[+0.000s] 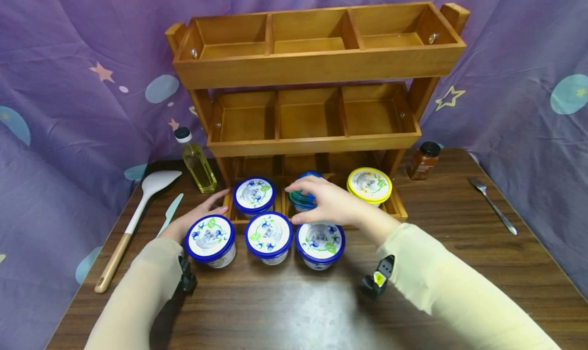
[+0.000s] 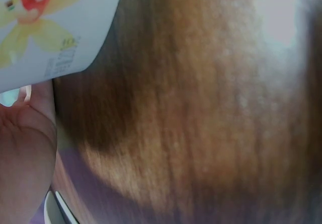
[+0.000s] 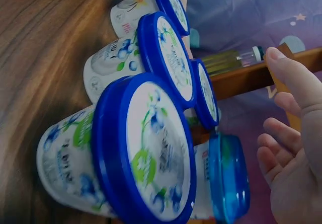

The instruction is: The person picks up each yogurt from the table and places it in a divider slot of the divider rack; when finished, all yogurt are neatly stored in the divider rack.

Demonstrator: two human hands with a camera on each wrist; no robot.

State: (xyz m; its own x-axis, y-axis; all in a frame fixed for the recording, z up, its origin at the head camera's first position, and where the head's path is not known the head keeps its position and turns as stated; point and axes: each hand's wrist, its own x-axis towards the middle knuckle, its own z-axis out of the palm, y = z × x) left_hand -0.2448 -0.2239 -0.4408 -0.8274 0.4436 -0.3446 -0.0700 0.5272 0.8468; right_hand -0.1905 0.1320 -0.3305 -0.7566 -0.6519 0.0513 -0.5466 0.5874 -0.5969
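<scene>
On the worktop, front row: three blue-lidded tubs side by side, namely left tub [image 1: 210, 239], middle tub [image 1: 269, 236], right tub [image 1: 320, 244]; all upright, just in front of the wooden rack [image 1: 321, 67].
Rack, bottom tier: blue-lidded rack tub [image 1: 254, 196] in left compartment; container with translucent blue lid [image 1: 301, 201] in middle one; yellow-lidded tub [image 1: 369, 185] in right one.
Right hand [image 1: 328, 201]: over the middle compartment, around the translucent lid as seen from the head; right wrist view shows a gap to the lid, fingers loosely bent, nothing held.
Left hand [image 1: 196, 215]: behind and left of the left tub, fingers extended toward the rack's lower left corner, no grip; contact with tub or rack, can't tell.
Left tub side: yellow flower print, seen close up from the left wrist.
Worktop [image 1: 275, 311], left side: oil bottle [image 1: 198, 164] beside the rack, white-headed utensil [image 1: 138, 212] with wooden handle, pale knife [image 1: 171, 210] near the left hand.
Right side: brown jar [image 1: 423, 162] with black lid, fork [image 1: 495, 207].
Backdrop: purple curtain [image 1: 92, 28], stars and planets.
</scene>
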